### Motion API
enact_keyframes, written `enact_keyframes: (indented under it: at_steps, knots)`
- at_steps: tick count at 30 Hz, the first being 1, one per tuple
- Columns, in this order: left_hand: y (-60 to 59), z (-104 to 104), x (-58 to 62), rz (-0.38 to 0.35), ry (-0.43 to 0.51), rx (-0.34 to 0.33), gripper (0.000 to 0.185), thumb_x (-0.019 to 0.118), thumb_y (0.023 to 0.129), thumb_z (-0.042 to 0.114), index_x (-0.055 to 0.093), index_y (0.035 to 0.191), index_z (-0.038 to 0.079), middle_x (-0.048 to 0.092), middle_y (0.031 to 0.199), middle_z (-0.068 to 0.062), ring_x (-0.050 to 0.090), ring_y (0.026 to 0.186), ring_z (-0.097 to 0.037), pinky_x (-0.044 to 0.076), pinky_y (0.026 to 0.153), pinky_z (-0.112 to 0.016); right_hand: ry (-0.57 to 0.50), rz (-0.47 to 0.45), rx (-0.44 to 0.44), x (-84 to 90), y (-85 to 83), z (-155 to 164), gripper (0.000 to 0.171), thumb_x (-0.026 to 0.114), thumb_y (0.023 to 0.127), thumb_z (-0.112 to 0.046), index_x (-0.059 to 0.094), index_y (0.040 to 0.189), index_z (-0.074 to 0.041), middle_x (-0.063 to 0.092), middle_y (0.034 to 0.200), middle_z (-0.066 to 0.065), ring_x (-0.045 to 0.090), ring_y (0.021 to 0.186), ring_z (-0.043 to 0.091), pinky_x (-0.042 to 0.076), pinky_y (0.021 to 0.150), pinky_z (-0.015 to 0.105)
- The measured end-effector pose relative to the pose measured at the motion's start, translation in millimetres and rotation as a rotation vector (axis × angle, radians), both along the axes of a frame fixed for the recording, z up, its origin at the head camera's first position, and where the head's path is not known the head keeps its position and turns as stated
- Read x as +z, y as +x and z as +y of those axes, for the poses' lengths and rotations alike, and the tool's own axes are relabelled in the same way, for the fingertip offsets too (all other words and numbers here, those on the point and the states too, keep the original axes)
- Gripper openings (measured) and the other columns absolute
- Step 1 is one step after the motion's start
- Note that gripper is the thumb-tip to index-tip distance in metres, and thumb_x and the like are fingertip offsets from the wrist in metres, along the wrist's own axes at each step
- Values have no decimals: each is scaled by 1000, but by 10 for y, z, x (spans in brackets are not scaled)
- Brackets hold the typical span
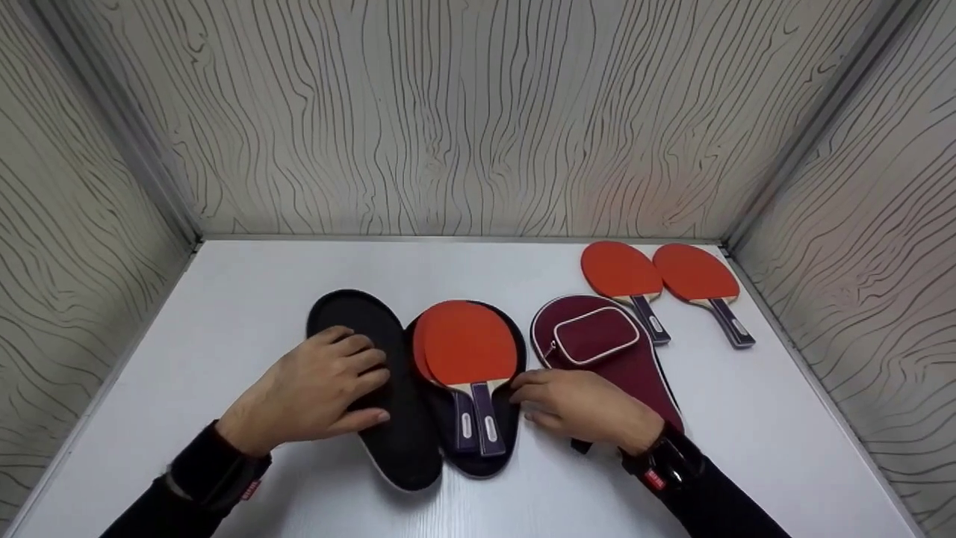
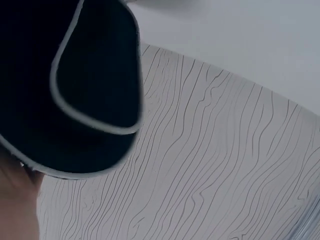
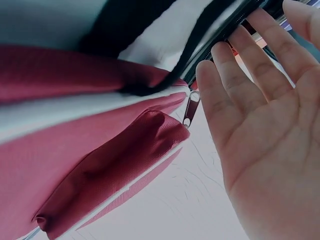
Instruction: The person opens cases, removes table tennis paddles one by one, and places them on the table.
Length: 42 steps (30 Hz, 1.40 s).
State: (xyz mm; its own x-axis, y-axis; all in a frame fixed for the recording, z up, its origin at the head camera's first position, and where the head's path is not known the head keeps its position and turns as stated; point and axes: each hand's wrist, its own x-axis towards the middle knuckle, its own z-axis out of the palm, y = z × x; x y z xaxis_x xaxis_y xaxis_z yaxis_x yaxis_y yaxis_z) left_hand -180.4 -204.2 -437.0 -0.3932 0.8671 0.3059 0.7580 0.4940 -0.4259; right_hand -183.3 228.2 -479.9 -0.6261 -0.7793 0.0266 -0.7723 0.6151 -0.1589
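Observation:
An unzipped black paddle case is spread in the middle, its lid (image 1: 403, 433) turned out to the left. My left hand (image 1: 321, 392) lies over the lid's inside, fingers and thumb spread across it. From the left wrist view, the lid's dark underside (image 2: 100, 155) shows a pocket with pale trim; part of my hand is hidden behind it. Two red table tennis paddles (image 1: 472, 344) overlap inside the case's other half (image 1: 478, 469). My right hand (image 1: 579, 407) has its fingertips at that half's right rim; its fingers (image 3: 257, 67) are extended along the zipper edge.
Just right of the case lies a maroon paddle case (image 1: 601, 336) with a small zipped pocket, partly under my right forearm. Two more red paddles, one leftward (image 1: 620, 269) and one rightward (image 1: 696, 273), rest at the back right. Wood-patterned panels (image 1: 463, 119) enclose the white table (image 1: 254, 299).

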Motion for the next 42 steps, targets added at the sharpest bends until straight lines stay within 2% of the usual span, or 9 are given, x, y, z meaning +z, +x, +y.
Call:
enact_keyframes:
  at_steps: [5, 10, 13, 16, 23, 26, 29, 36, 42]
  knots:
    - [56, -58, -147, -136, -19, 58, 52, 74, 110, 66, 87, 132, 22, 85, 135, 1, 79, 125, -23, 66, 108, -46, 5, -29, -5, 36, 40, 35, 28, 73, 112, -15, 87, 137, -18, 83, 145, -3, 79, 133, 15, 69, 112, 39]
    - [77, -84, -274, -276, -41, 125, 63, 77, 108, 65, 77, 156, 24, 76, 162, -1, 74, 146, -25, 64, 119, -48, -1, -39, -2, 51, 55, 54, 29, 73, 113, -15, 87, 137, -20, 83, 144, -4, 78, 133, 15, 69, 112, 40]
    - [73, -81, -312, -336, -52, 148, 72, 80, 106, 66, 70, 164, 25, 69, 171, -2, 69, 155, -27, 63, 123, -50, 13, -42, 0, 54, 50, 67, 30, 73, 114, -17, 87, 140, -20, 83, 147, -3, 78, 137, 16, 69, 114, 42]
    - [59, -62, -308, -362, -60, 151, 76, 86, 102, 65, 70, 164, 24, 68, 172, -3, 68, 156, -29, 64, 122, -50, 42, -24, 9, 58, 38, 72, 31, 73, 115, -20, 86, 144, -21, 82, 150, -2, 77, 142, 17, 68, 117, 43]
    - [7, 100, -151, -305, -89, 106, 67, 93, 97, 59, 79, 150, 21, 80, 151, -2, 76, 139, -25, 67, 116, -44, 74, 89, 60, 63, 13, 78, 30, 74, 115, -22, 86, 143, -21, 83, 149, -2, 77, 142, 15, 67, 118, 39]
    - [-5, 230, -78, -277, -86, 65, 64, 95, 96, 57, 80, 148, 21, 82, 145, 1, 78, 134, -20, 68, 113, -42, 73, 91, 62, 72, 9, 91, 29, 73, 116, -23, 87, 142, -21, 84, 148, -2, 77, 142, 16, 67, 118, 40]
    - [-3, 398, -28, -260, -104, 28, 64, 94, 97, 57, 79, 150, 23, 82, 146, 4, 78, 134, -17, 68, 111, -40, 72, 87, 57, 77, 2, 105, 28, 73, 116, -23, 87, 141, -20, 84, 147, -2, 78, 140, 16, 68, 117, 41]
    - [17, 783, 6, -208, -189, -38, 59, 92, 99, 58, 78, 149, 31, 82, 141, 11, 78, 130, -11, 67, 108, -32, 63, 79, 50, 75, -20, 129, 28, 72, 117, -23, 87, 140, -20, 84, 147, -2, 79, 139, 16, 68, 116, 41]
    - [43, 1057, -24, -163, -270, -75, 62, 93, 98, 55, 74, 154, 37, 79, 151, 15, 76, 137, -8, 65, 112, -30, 59, 57, 39, 67, -41, 146, 27, 73, 116, -22, 88, 139, -21, 84, 146, -1, 79, 137, 16, 69, 114, 42]
